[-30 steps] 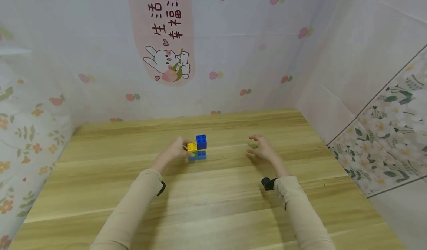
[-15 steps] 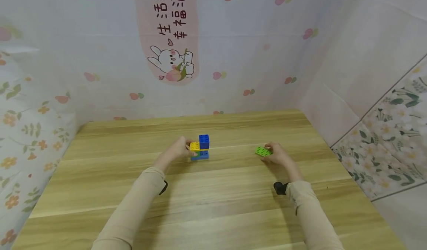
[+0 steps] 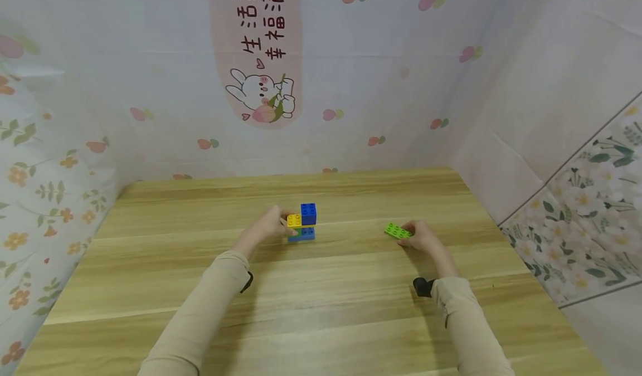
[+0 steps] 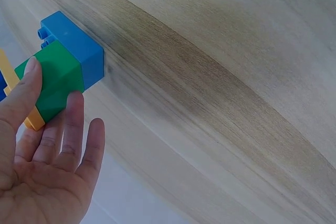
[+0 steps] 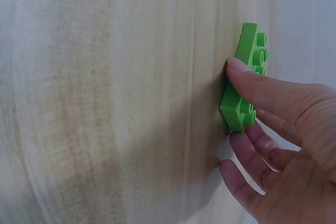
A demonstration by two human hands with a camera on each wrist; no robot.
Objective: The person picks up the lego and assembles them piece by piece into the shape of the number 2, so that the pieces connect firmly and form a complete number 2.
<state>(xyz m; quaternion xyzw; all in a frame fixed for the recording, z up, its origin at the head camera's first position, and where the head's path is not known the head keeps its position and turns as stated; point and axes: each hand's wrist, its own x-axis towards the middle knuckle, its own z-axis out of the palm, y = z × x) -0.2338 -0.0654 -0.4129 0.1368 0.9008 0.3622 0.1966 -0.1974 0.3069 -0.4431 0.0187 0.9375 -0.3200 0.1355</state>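
Observation:
My left hand (image 3: pixel 271 221) pinches a small tower of toy building bricks from its left side. A light blue brick (image 4: pixel 79 43) forms the base. The left thumb presses on a green brick (image 4: pixel 58 85) on top of that, with fingertips on its other side. Above sit a yellow brick (image 3: pixel 293 220) and a dark blue brick (image 3: pixel 308 217), the dark blue one highest. Off to the right, my right hand (image 3: pixel 423 239) holds a flat lime green brick (image 5: pixel 239 90) between thumb and fingers by its right end. Its studs face up, close over the table.
The wood-grain table (image 3: pixel 321 309) spreads out around both hands. A patterned curtain (image 3: pixel 321 86) hangs behind its far edge, with more printed cloth (image 3: pixel 597 198) along the right side.
My right hand has shifted right and a little nearer with the lime green brick, whose studded top now shows plainly. The left hand keeps its hold on the tower. The head view shifts slightly.

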